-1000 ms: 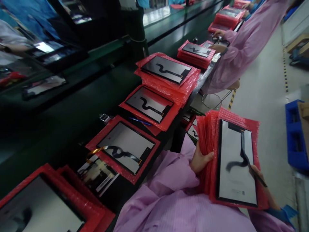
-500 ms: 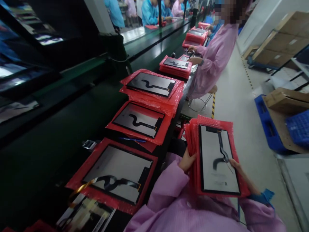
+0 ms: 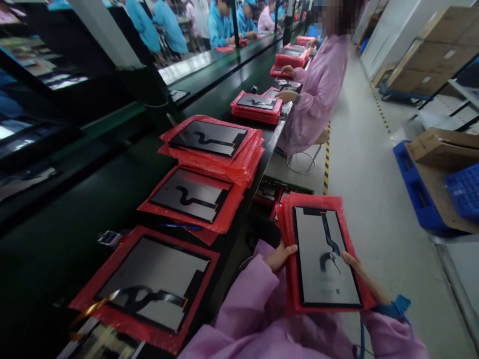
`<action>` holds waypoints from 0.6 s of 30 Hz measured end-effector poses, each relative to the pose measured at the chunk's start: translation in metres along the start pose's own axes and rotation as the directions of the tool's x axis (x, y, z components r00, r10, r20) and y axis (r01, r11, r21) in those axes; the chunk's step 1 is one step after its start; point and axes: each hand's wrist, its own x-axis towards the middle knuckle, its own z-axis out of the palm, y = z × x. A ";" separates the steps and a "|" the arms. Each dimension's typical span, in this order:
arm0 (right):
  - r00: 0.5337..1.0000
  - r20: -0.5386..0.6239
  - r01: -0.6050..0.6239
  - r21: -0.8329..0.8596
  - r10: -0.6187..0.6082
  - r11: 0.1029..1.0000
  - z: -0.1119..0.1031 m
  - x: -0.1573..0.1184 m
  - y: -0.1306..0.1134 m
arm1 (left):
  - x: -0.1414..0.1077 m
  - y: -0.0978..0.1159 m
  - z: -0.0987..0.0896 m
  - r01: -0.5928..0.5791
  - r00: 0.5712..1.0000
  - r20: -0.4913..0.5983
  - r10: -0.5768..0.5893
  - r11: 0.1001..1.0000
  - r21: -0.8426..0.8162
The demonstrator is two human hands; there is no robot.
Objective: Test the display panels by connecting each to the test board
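Observation:
A stack of red bubble-wrap bags (image 3: 339,209) rests above my lap, with a display panel (image 3: 312,279) lying on top. Its grey back faces up and carries a black flex cable (image 3: 329,232). My left hand (image 3: 280,257) is closed around the stack's left edge, the thumb reaching the panel's side. On the right edge my right hand (image 3: 354,264) grips the panel and bags, thumb on top near the cable's loose end; its other fingers are hidden underneath. A blue strap (image 3: 396,306) circles my right wrist.
On the dark bench to my left lie a large panel (image 3: 168,262) with a gold-ended cable, a second panel (image 3: 194,187) and a higher bag stack (image 3: 243,159). A blue pen (image 3: 181,226) lies between them. A co-worker in pink (image 3: 318,85) sits ahead. Blue pallet (image 3: 415,194) at right.
The view has turned slightly right, so the bench and its panels sit further left. Both hands keep their hold on the stack and panel.

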 end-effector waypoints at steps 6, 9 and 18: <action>1.000 -0.002 0.007 0.001 -0.007 1.000 -0.043 0.045 0.005 | 0.048 -0.034 0.017 0.047 0.997 0.056 -0.045 0.998 -0.050; 0.999 0.045 0.020 0.015 -0.021 1.000 -0.060 0.090 0.006 | 0.087 -0.044 0.021 -0.009 1.000 0.005 0.009 0.998 -0.057; 0.991 0.121 0.039 0.065 -0.047 0.997 -0.098 0.159 -0.048 | 0.163 -0.022 0.068 -0.042 0.976 -0.217 0.023 0.996 -0.085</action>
